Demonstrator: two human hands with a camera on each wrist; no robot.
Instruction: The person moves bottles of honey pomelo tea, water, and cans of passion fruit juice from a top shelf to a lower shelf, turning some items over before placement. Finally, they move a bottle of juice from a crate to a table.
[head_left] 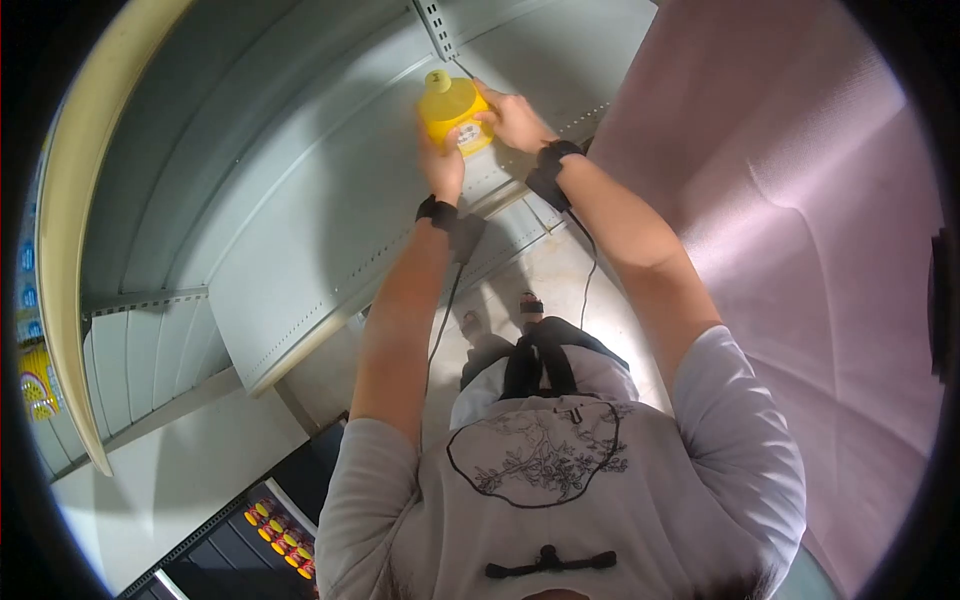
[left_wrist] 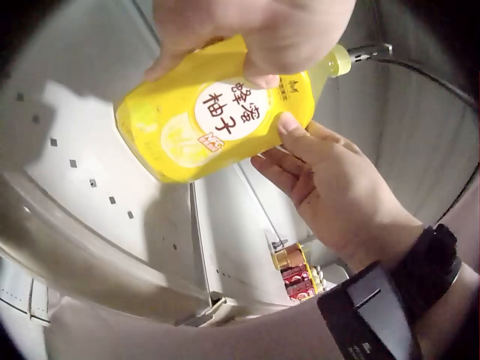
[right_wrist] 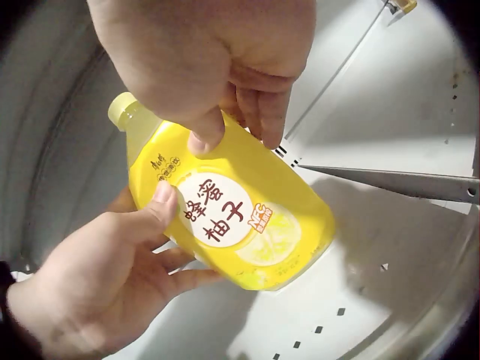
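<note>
Both hands hold a yellow bottle of honey pomelo drink [head_left: 450,100] with a pale yellow cap, over a light grey shelf. My left hand [head_left: 443,168] grips one side, its thumb on the front of the label. From the other side my right hand [head_left: 518,122] grips it near the shoulder, thumb also on the label. In the right wrist view the bottle [right_wrist: 289,214] lies tilted, cap to the upper left, with a white circle of brown characters facing out. Fingers behind the bottle are partly hidden in the wrist views.
The metal shelf [head_left: 310,240] has a row of small holes along its front edge. A pink sheet [head_left: 800,220] hangs to the right. Red and yellow packs [head_left: 283,540] stand on a dark rack at lower left. Cables run down from both wristbands.
</note>
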